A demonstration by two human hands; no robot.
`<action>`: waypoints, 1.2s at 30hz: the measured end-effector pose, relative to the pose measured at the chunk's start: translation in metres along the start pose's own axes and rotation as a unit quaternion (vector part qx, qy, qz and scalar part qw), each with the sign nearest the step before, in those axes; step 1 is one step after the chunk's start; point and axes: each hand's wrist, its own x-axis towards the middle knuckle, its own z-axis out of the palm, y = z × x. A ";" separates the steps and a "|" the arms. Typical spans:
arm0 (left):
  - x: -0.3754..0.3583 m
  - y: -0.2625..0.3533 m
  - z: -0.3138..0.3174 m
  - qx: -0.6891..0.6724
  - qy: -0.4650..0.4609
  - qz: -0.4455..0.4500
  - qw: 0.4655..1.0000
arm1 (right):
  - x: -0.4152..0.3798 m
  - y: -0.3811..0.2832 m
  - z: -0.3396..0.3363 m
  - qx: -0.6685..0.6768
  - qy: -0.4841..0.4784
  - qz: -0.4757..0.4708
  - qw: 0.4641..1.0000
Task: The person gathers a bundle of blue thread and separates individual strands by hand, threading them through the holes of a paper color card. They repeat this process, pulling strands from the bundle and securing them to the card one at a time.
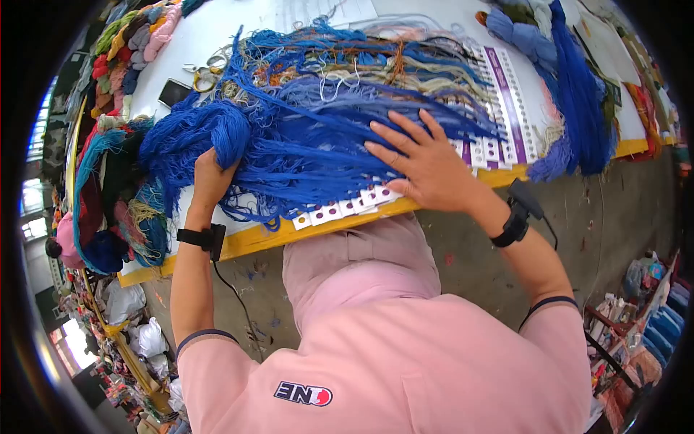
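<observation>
My left hand (211,177) is closed around a thick bundle of blue yarn (191,137) near the table's front edge. Loose blue strands (311,155) spread from there to the right across the table. My right hand (426,163) lies with its fingers spread over the right part of these strands, palm down. Under and beside the strands are white punched cards (340,210) in a row along the front edge. Farther back, multicoloured threads (405,61) run toward a long white and purple card strip (510,108) with holes.
Scissors (207,78) and a phone (174,93) lie behind the blue bundle. Colourful yarn skeins (130,50) are heaped at the left, with more hanging over the left edge. A long blue skein (575,94) drapes over the table's yellow edge (246,242) side at the right.
</observation>
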 end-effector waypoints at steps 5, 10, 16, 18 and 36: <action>0.003 -0.024 0.009 -0.054 0.011 -0.052 0.997 | -0.005 -0.009 0.011 0.022 0.027 0.020 0.999; 0.026 0.040 -0.068 -0.224 0.015 -0.246 0.943 | -0.004 -0.006 -0.004 0.099 0.069 0.031 0.992; 0.037 0.010 -0.294 -0.510 0.044 -0.244 0.824 | -0.028 0.031 -0.029 0.389 0.096 0.212 0.891; 0.041 -0.022 -0.370 -0.573 0.151 -0.157 0.790 | -0.036 0.048 -0.028 0.453 0.041 0.250 0.855; 0.098 0.274 -0.381 -0.463 0.219 0.033 0.858 | -0.054 0.055 -0.017 0.517 0.129 0.167 0.829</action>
